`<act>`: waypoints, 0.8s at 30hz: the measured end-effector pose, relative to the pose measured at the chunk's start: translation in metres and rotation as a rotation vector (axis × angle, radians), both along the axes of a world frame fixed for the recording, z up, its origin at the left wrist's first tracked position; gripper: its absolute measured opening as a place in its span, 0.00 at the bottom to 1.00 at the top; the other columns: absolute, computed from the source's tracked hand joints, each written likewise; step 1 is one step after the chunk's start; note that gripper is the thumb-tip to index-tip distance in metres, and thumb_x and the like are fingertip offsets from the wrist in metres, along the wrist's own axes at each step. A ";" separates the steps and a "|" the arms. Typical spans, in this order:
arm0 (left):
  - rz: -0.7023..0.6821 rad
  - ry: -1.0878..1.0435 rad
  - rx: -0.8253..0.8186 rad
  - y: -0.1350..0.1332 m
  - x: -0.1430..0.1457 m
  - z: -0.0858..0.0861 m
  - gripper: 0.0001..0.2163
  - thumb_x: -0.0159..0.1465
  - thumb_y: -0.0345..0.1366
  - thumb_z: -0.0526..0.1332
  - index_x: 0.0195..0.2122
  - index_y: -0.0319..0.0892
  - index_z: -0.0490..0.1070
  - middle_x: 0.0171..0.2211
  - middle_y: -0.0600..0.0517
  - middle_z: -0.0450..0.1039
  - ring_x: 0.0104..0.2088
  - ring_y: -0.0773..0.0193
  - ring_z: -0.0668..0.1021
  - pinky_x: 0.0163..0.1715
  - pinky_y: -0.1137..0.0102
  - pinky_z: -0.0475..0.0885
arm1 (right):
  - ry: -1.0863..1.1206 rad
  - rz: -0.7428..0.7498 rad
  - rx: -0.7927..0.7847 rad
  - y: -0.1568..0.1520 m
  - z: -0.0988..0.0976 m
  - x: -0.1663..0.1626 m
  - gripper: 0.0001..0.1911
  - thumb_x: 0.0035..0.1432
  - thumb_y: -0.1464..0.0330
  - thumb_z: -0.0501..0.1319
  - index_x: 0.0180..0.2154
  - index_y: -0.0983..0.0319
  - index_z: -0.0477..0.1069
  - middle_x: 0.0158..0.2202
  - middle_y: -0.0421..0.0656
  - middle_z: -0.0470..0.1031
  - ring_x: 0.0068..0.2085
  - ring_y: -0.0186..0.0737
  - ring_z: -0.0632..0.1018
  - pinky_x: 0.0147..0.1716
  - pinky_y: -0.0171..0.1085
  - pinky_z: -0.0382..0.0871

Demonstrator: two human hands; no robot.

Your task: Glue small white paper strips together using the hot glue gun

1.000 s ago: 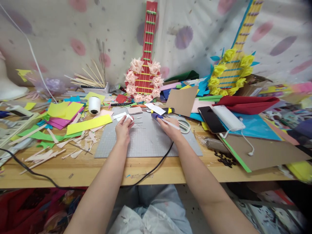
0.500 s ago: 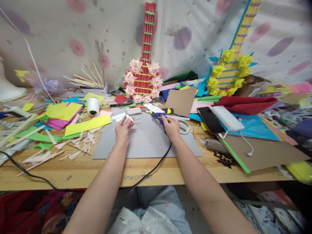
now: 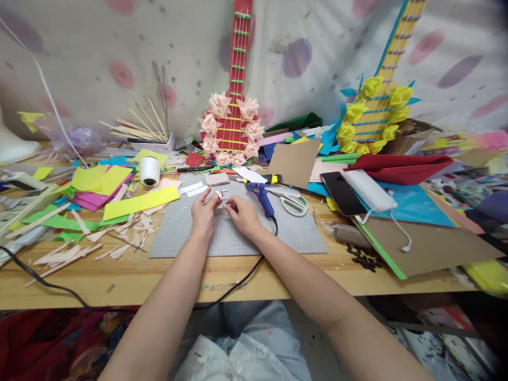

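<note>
Left hand (image 3: 203, 212) pinches white piece (image 3: 219, 195); right hand (image 3: 243, 214): narrow grip, contents unclear; glue gun (image 3: 262, 199) lies aside, presumably freeing fingers.

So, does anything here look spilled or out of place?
Mostly craft clutter, but pale paper scraps lie scattered left of the grey mat, like unswept offcuts. Small dark pieces lie heaped at right, perhaps tipped out; I can't tell what. The black cord of the glue gun loops to the table edge, where it might snag.
</note>
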State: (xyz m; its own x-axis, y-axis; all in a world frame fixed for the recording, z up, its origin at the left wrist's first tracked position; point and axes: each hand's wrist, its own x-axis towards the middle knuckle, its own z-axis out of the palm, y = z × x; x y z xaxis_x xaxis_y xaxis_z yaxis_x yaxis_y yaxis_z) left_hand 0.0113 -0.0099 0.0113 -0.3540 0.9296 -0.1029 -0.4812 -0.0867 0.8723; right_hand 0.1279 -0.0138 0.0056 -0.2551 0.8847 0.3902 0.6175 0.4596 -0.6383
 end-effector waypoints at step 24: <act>-0.094 0.021 0.075 -0.004 -0.009 -0.009 0.23 0.44 0.29 0.67 0.42 0.41 0.62 0.26 0.55 0.73 0.27 0.72 0.76 0.39 0.70 0.69 | -0.346 -0.006 0.119 -0.006 -0.006 -0.002 0.14 0.62 0.68 0.44 0.39 0.62 0.66 0.34 0.46 0.73 0.36 0.39 0.71 0.34 0.35 0.59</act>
